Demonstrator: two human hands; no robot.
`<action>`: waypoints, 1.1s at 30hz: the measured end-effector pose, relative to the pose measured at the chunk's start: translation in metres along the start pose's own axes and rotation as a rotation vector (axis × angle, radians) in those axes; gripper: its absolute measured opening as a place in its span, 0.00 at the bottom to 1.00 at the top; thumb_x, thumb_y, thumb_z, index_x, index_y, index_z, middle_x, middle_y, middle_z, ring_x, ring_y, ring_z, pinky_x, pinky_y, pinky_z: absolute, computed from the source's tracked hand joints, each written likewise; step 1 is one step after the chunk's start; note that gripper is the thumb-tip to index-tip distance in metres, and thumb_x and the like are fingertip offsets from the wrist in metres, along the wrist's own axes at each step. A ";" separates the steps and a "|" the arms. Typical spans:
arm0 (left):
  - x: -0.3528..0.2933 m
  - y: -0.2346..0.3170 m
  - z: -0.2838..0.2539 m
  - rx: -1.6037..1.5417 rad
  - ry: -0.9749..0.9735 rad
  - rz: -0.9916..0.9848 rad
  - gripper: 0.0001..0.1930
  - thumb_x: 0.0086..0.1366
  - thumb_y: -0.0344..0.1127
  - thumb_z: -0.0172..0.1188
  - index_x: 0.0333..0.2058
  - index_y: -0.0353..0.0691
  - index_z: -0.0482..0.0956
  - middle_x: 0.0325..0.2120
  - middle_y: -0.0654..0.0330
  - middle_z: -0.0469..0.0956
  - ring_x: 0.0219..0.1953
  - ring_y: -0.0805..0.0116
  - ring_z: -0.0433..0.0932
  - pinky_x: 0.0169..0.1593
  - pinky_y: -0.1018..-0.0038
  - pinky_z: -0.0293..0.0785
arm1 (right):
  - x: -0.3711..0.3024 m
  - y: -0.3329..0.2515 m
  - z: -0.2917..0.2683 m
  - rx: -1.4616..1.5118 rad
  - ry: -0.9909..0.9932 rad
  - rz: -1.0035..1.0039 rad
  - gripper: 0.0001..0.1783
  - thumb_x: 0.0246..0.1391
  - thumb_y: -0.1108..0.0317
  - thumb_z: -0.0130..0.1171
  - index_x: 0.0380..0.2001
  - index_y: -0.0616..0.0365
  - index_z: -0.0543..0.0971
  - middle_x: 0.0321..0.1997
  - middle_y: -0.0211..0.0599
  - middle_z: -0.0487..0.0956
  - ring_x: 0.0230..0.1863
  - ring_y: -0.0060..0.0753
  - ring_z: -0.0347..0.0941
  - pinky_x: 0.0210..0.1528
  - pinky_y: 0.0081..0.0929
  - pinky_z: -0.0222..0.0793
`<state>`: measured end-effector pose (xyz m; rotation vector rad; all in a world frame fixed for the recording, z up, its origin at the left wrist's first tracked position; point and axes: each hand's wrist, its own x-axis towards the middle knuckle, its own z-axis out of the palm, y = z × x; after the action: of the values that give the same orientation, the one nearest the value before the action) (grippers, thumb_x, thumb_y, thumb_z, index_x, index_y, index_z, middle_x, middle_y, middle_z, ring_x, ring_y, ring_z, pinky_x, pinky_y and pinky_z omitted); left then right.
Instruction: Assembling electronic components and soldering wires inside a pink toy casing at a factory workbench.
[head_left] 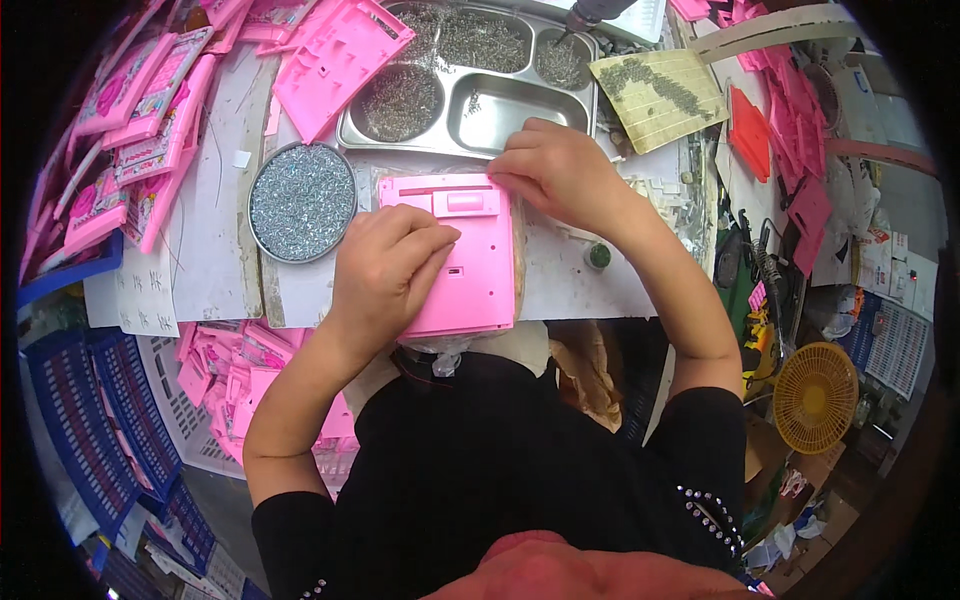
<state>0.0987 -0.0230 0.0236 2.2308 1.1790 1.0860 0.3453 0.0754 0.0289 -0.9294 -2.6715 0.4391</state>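
A pink plastic housing lies flat on the bench in front of me, with a slot along its top, a raised rectangular part and several small holes. My left hand rests over its left side, thumb and fingers pinched together above the surface. At its upper right corner, my right hand pinches with thumb and forefinger against the edge. Whatever is between the fingertips of either hand is too small to make out. Left of the housing stands a round tin full of small silvery screws.
Behind the housing sits a steel compartment tray with small metal parts, and a dark driver tip above it. A yellowish pad holds more. Pink parts pile at left; a crate holds others. A green-capped bottle stands right.
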 end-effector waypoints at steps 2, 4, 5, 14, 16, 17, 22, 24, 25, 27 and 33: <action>0.002 0.002 0.002 0.047 -0.035 0.025 0.07 0.57 0.27 0.68 0.35 0.39 0.84 0.30 0.61 0.79 0.34 0.60 0.79 0.40 0.64 0.69 | 0.007 0.000 -0.001 -0.057 -0.031 -0.055 0.04 0.53 0.67 0.66 0.30 0.54 0.85 0.29 0.33 0.80 0.38 0.41 0.77 0.39 0.39 0.75; 0.003 0.003 0.005 0.075 -0.079 0.043 0.08 0.56 0.27 0.69 0.36 0.40 0.84 0.30 0.60 0.79 0.34 0.59 0.78 0.41 0.64 0.68 | 0.015 -0.001 -0.004 -0.166 -0.153 -0.071 0.04 0.51 0.67 0.66 0.28 0.55 0.85 0.29 0.33 0.80 0.39 0.41 0.77 0.40 0.39 0.75; 0.005 0.002 0.009 0.087 -0.085 0.079 0.08 0.56 0.27 0.69 0.35 0.40 0.83 0.30 0.60 0.79 0.34 0.59 0.78 0.41 0.64 0.68 | 0.019 -0.001 -0.005 -0.220 -0.213 -0.079 0.04 0.50 0.68 0.66 0.28 0.55 0.84 0.29 0.34 0.80 0.39 0.41 0.77 0.40 0.40 0.76; 0.015 -0.003 0.027 0.216 -0.251 0.286 0.09 0.56 0.31 0.62 0.37 0.40 0.82 0.31 0.61 0.76 0.34 0.63 0.76 0.43 0.65 0.69 | 0.001 0.000 -0.029 -0.093 -0.046 -0.006 0.10 0.52 0.69 0.67 0.38 0.56 0.85 0.31 0.38 0.80 0.39 0.46 0.77 0.41 0.41 0.74; 0.015 -0.002 0.029 0.303 -0.319 0.346 0.10 0.56 0.32 0.60 0.38 0.40 0.82 0.32 0.61 0.76 0.35 0.64 0.76 0.44 0.64 0.69 | -0.016 -0.003 -0.033 -0.078 0.010 0.054 0.11 0.53 0.69 0.67 0.40 0.57 0.85 0.31 0.38 0.80 0.38 0.45 0.76 0.40 0.41 0.74; 0.015 -0.001 0.029 0.347 -0.351 0.375 0.11 0.57 0.33 0.59 0.38 0.39 0.82 0.32 0.61 0.76 0.35 0.65 0.76 0.45 0.64 0.69 | -0.023 -0.004 -0.033 -0.071 0.038 0.082 0.11 0.54 0.69 0.67 0.41 0.57 0.86 0.31 0.38 0.80 0.38 0.45 0.76 0.40 0.41 0.73; 0.012 0.010 0.017 0.365 -0.332 0.363 0.11 0.58 0.32 0.59 0.40 0.40 0.83 0.36 0.61 0.79 0.38 0.64 0.78 0.47 0.63 0.69 | -0.033 -0.012 -0.036 0.005 0.131 0.080 0.10 0.54 0.69 0.68 0.40 0.57 0.86 0.31 0.35 0.80 0.37 0.43 0.76 0.38 0.40 0.73; 0.009 0.000 0.003 0.333 -0.188 0.277 0.11 0.59 0.31 0.60 0.41 0.40 0.83 0.37 0.60 0.81 0.39 0.63 0.79 0.49 0.62 0.68 | -0.026 -0.017 -0.036 0.005 0.164 0.050 0.10 0.54 0.69 0.68 0.40 0.57 0.86 0.32 0.35 0.80 0.37 0.42 0.76 0.38 0.39 0.73; 0.008 -0.012 -0.010 0.327 -0.081 0.226 0.10 0.60 0.31 0.62 0.41 0.40 0.84 0.37 0.60 0.82 0.40 0.63 0.79 0.50 0.62 0.68 | -0.020 -0.019 -0.033 0.003 0.185 0.032 0.09 0.53 0.69 0.68 0.39 0.57 0.86 0.32 0.35 0.80 0.37 0.41 0.76 0.38 0.39 0.73; 0.012 -0.033 -0.037 0.488 0.158 -0.002 0.05 0.61 0.31 0.64 0.36 0.40 0.84 0.34 0.59 0.81 0.38 0.60 0.78 0.49 0.60 0.66 | -0.001 -0.025 -0.023 0.002 0.194 -0.030 0.09 0.52 0.69 0.68 0.38 0.56 0.86 0.31 0.34 0.81 0.38 0.41 0.76 0.39 0.38 0.74; -0.042 -0.083 -0.063 0.656 -0.038 -0.412 0.04 0.62 0.35 0.67 0.33 0.44 0.86 0.33 0.63 0.82 0.39 0.61 0.79 0.49 0.61 0.64 | 0.111 -0.066 0.052 -0.125 -0.066 -0.272 0.06 0.49 0.67 0.64 0.30 0.53 0.87 0.33 0.32 0.84 0.44 0.41 0.79 0.45 0.39 0.77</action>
<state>-0.0083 -0.0116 -0.0091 2.2519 2.0887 0.5305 0.2064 0.0869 0.0231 -0.5780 -2.8578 0.2490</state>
